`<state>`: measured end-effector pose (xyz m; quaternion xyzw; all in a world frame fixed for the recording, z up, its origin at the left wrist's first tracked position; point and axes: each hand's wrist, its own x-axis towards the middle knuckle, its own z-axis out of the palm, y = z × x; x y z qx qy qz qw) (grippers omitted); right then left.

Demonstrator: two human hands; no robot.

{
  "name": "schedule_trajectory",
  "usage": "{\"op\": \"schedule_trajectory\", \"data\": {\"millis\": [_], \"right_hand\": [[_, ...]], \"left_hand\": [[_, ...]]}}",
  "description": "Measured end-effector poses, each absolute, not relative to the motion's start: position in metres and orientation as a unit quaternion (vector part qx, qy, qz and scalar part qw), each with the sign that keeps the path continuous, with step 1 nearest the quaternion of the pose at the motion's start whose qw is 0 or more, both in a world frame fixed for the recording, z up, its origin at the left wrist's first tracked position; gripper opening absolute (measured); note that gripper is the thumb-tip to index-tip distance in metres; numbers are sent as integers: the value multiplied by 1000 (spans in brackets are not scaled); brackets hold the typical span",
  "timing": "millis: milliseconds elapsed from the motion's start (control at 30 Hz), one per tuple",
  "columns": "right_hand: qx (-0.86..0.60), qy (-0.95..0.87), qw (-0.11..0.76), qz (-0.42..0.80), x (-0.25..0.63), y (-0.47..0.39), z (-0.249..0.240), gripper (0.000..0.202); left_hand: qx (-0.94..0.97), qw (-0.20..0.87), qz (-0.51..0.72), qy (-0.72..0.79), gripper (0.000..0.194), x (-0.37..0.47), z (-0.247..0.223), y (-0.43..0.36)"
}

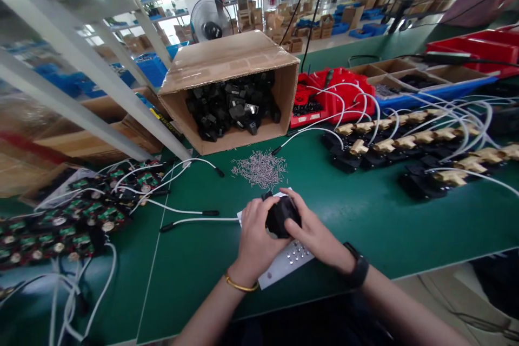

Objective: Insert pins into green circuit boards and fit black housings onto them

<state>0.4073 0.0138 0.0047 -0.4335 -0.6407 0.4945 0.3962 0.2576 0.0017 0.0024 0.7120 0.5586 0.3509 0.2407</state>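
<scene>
Left hand (pixel 254 232) and right hand (pixel 311 232) both clamped around a black plastic part (pixel 281 215), held just above a white perforated plate (pixel 286 262) on the green table (pixel 365 216), loose metal pins (pixel 259 168) just beyond, open cardboard box (pixel 231 89) of black parts behind, brass-fitted assemblies (pixel 413 143) to the right.

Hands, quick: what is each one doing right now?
Left hand: closed on the small black plastic part.
Right hand: closed on the same black part, above the white perforated metal plate.
</scene>
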Motion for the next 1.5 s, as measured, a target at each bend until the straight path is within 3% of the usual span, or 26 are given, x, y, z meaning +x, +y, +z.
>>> {"op": "schedule_trajectory", "data": {"millis": [100,200,267,333,500,800,967,1067,1133,1267,1367,1500], "right_hand": [[-401,-516,372,660,401,16,-2,45],[-407,-457,376,696,395,17,-12,48],[-417,-459,392,679,391,16,-17,48],[-418,-467,394,673,389,16,-20,46],[-419,-428,395,697,386,17,-20,44],[-444,-364,403,713,377,15,-17,46],[-470,-394,405,678,372,16,-15,49],[-470,-420,389,672,371,20,-18,51],[-473,-452,374,657,373,21,-20,51],[-492,-616,347,507,378,22,-14,65],[-502,-753,242,348,381,23,0,85],[-475,-818,137,293,384,31,11,70]], "left_hand": [[635,324,426,557,67,243,-14,4],[597,440,445,502,82,228,-19,10],[574,515,451,449,77,221,-16,17],[543,541,457,452,61,218,-13,24],[507,485,466,539,33,227,-19,35],[505,457,485,550,35,236,-23,36],[563,502,451,477,49,218,-18,38],[613,482,412,472,87,214,-21,31],[616,433,405,519,88,217,-26,25],[626,362,409,557,72,222,-34,14],[667,304,383,562,68,224,-38,7],[711,228,333,576,60,225,-40,3]]}}
